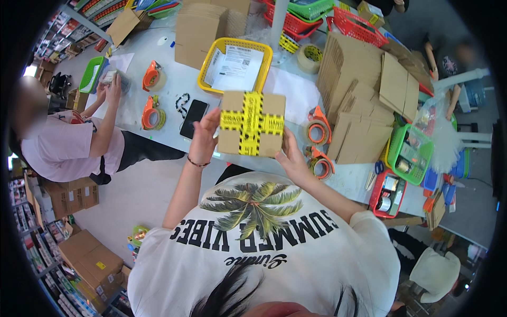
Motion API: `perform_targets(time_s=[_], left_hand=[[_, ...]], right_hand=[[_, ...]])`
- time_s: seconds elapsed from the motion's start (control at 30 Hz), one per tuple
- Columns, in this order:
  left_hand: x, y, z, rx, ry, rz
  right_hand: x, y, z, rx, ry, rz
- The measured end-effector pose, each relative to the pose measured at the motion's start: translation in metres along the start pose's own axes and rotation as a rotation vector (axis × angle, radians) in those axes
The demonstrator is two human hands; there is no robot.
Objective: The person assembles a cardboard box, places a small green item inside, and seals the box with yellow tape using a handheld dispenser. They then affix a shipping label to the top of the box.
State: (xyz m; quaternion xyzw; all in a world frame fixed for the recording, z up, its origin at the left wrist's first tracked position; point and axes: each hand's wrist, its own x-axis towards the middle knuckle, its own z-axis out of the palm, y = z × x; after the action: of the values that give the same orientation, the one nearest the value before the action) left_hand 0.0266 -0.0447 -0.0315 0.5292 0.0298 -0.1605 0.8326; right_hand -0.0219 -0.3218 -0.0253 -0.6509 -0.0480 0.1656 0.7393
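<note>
A small cardboard box (233, 138), crossed by yellow-and-black warning tape, is held up between my two hands above the table's near edge. My left hand (204, 132) lies along its left side, fingers raised and the thumb apart. At the lower right corner, my right hand (292, 156) grips the box with thumb and fingers. Just beyond the box stands a yellow plastic basket (202, 77) holding printed label sheets (241, 65). Left of the box, a black smartphone (193, 119) and a beaded cord (182, 106) rest on the table. Two orange tape dispensers (317, 130) (320, 163) lie to the right.
Flat cardboard boxes (356, 123) are stacked at the right, near a green basket (412, 154) and a red basket (388, 194) with goods. More orange tape dispensers (151, 113) lie left. A co-worker (75, 138) handles a package at the far left. A pole (278, 31) rises behind.
</note>
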Motion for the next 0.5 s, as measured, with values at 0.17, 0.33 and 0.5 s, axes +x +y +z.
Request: perform_targets(time_s=[0.17, 0.33, 0.5], left_hand=[[0.063, -0.001, -0.062, 0.467, 0.177, 0.224], [0.178, 0.059, -0.044, 1.298, 0.281, -0.082], [0.249, 0.021, -0.033, 1.65, 0.287, -0.537]], right_hand=[[-0.01, 0.024, 0.0, -0.161, 0.101, 0.128], [-0.009, -0.015, 0.003, -0.437, 0.215, 0.134], [-0.01, -0.035, 0.014, -0.555, 0.255, 0.139]])
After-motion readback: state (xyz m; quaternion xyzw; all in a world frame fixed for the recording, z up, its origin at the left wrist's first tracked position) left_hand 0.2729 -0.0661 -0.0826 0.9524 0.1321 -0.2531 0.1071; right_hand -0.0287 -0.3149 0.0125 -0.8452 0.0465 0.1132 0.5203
